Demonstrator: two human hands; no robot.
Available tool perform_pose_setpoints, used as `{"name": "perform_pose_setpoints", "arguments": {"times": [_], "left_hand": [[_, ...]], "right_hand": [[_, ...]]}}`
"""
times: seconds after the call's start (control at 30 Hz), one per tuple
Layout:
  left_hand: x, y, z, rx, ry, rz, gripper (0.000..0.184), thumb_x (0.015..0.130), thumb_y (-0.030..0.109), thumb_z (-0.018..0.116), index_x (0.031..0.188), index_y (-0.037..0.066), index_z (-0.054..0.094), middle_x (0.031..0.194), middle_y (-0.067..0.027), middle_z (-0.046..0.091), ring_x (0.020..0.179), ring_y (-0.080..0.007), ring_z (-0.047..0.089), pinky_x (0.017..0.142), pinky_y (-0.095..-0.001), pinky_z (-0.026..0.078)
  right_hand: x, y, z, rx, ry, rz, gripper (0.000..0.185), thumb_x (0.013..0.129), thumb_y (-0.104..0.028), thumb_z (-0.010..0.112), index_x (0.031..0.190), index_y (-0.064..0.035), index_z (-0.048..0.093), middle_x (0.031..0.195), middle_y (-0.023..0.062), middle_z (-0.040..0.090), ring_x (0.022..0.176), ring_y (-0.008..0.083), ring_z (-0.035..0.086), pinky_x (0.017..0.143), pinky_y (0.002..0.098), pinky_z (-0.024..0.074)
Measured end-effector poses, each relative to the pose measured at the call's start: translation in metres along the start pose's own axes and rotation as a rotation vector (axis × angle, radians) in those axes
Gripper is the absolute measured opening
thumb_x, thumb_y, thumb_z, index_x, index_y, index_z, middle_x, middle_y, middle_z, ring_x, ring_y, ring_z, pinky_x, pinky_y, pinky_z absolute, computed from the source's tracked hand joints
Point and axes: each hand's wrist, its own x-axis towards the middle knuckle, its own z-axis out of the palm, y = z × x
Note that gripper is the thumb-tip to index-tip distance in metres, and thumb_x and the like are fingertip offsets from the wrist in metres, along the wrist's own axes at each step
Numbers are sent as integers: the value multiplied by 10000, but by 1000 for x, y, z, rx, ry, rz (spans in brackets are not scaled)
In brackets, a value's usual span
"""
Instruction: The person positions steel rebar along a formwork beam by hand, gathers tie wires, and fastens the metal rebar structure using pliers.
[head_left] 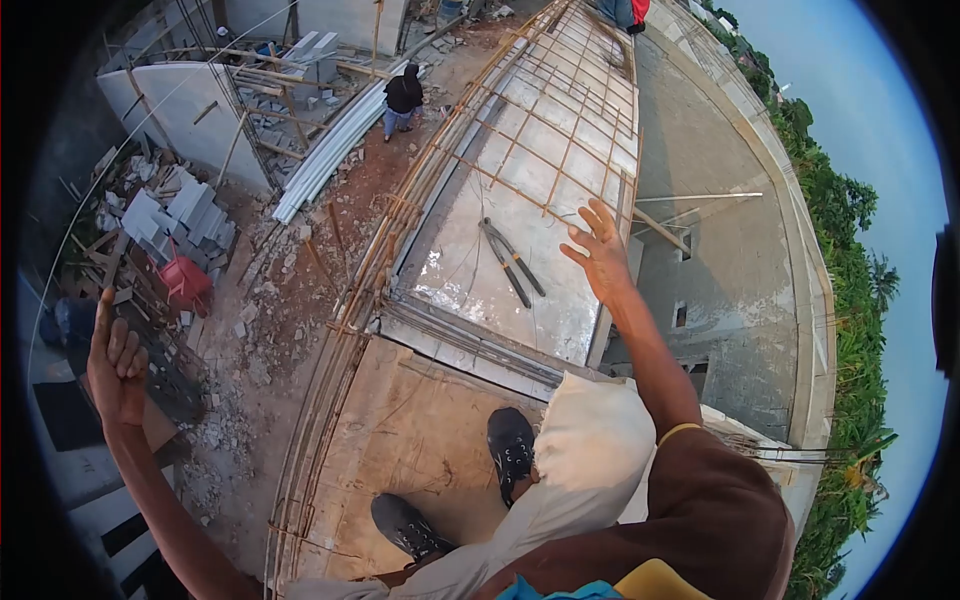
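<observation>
My left hand (118,370) is raised at the far left, its index finger pointing up and the other fingers curled in, with nothing in it. To the right, my right hand (603,250) is held up with its fingers spread and empty, over the edge of the pale slab (450,240). Pincers (512,262) with black and yellow handles lie on that slab, left of my right hand and apart from it. Beyond them a grid of thin steel bars (565,150) covers the slab. Neither hand touches the pincers or the bars.
My shoes stand on a plywood board (385,400). Long steel bars (345,330) run along the slab's left edge, above lower rubble ground. Down there are a person in black (403,92), white metal profiles (335,150) and a red wheelbarrow (184,280). Another person is at the top.
</observation>
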Motion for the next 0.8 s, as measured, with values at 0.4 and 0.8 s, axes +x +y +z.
{"name": "perform_pose_setpoints", "arguments": {"times": [0.4, 0.8], "left_hand": [[-111, -101, 112, 188, -193, -731, 249, 1020, 265, 430, 1140, 68, 525, 554, 64, 274, 457, -44, 236, 428, -220, 229], [-139, -73, 33, 113, 175, -466, 267, 1027, 265, 410, 1203, 86, 500, 549, 72, 243, 446, -22, 211, 412, -199, 226]], "right_hand": [[2, 160, 134, 6, -516, 602, 710, 947, -410, 526, 1466, -52, 201, 1223, 209, 552, 1072, 330, 592, 893, 421, 497], [-2, 163, 60, 480, 80, 649, 399, 970, -467, 471, 1150, -118, 545, 513, -55, 266, 396, 73, 235, 388, 233, 241]]}}
